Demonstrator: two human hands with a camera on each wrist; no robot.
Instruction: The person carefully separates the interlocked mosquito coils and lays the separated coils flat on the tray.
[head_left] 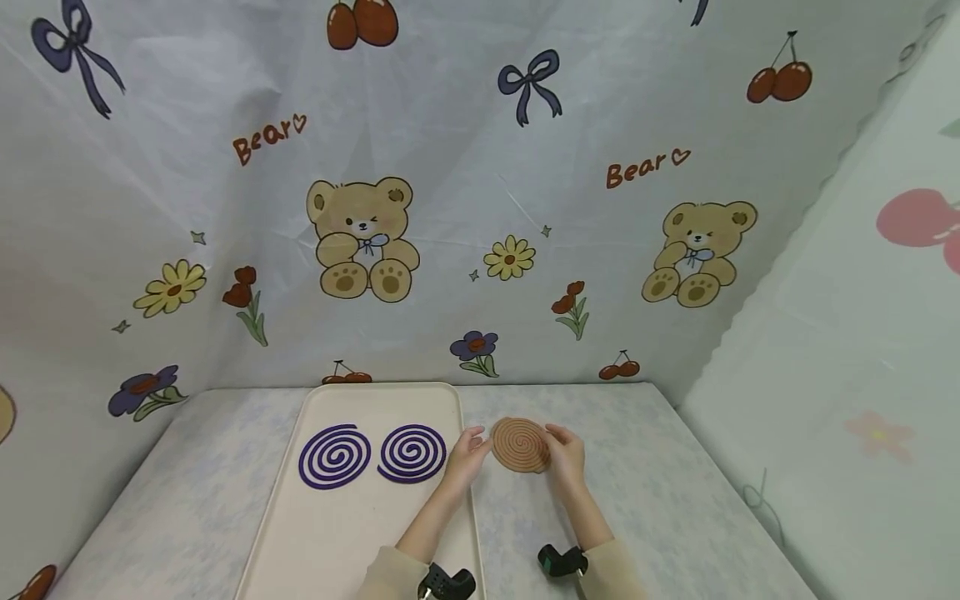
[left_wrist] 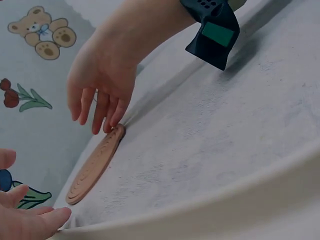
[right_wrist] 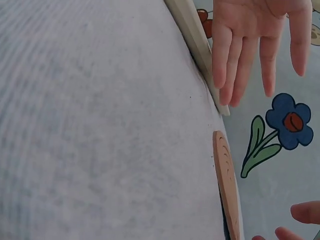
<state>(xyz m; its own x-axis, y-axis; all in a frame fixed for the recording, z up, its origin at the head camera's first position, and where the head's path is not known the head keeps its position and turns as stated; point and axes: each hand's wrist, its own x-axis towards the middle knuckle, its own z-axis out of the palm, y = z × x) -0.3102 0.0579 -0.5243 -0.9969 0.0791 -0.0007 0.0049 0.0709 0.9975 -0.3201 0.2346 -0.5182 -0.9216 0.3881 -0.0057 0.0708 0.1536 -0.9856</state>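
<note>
A flat tan spiral coil [head_left: 521, 445], wound tightly into a disc, is at the table's middle, right of the tray. My left hand [head_left: 467, 457] is at its left edge and my right hand [head_left: 567, 457] at its right edge, fingers loosely extended. In the left wrist view, fingertips of the right hand [left_wrist: 107, 70] are close to or touching one end of the coil [left_wrist: 95, 165]. The left hand [left_wrist: 30, 215] is near its other end. The right wrist view shows a gap between the left hand [right_wrist: 255, 35] and the coil [right_wrist: 226, 185].
A cream tray [head_left: 360, 542] lies left of the coil, with a raised rim. Two purple spirals, a left one [head_left: 334, 457] and a right one [head_left: 412, 454], rest on it. A bear-print cloth [head_left: 450, 167] hangs behind the table [head_left: 637, 517]. Each wrist wears a black camera mount.
</note>
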